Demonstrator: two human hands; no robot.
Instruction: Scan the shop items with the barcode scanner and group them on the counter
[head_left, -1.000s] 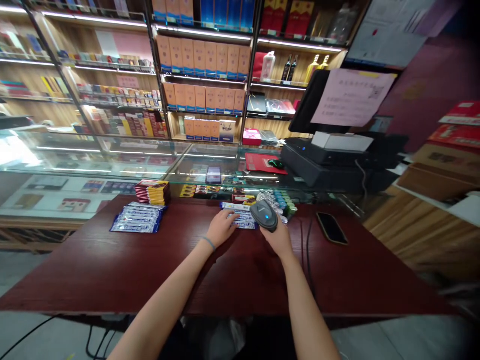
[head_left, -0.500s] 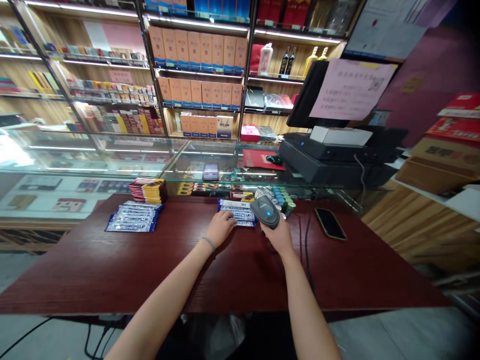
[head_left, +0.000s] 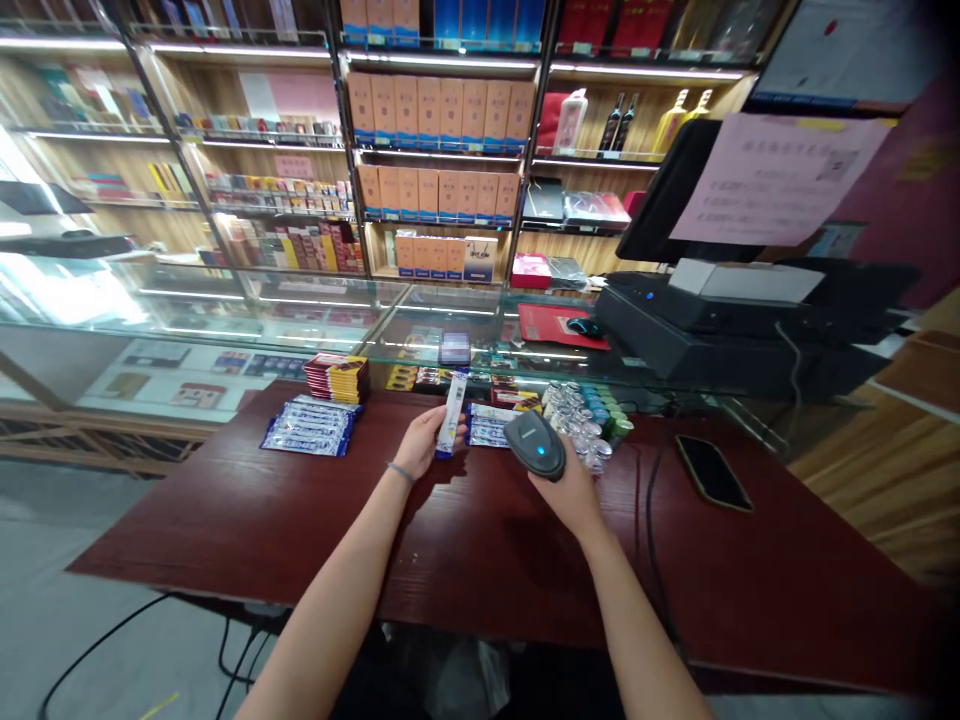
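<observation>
My left hand point(head_left: 421, 440) grips a slim blue-and-white packet point(head_left: 452, 412), held upright and raised off the table with a barcode-like patch near its top. In my right hand point(head_left: 571, 487) is a dark grey barcode scanner point(head_left: 535, 445) with a lit blue spot; its head points toward the packet. Between the two hands, more blue-and-white packets point(head_left: 487, 428) lie on the dark red table. Farther left rests another spread row of such packets point(head_left: 309, 426), with a stack of red-and-yellow packs point(head_left: 337, 378) just behind it.
Several shiny-topped cylinders point(head_left: 577, 418) stand behind the scanner. A phone point(head_left: 714, 473) lies at the right, beside the scanner's black cable point(head_left: 652, 540). Beyond the table are a glass counter point(head_left: 405, 310), a red mat point(head_left: 551, 325) with a mouse, and a monitor point(head_left: 675, 190).
My left hand has picked up one packet from the middle row and turned it upright. The scanner has come slightly toward me. The whole view has shifted left.
</observation>
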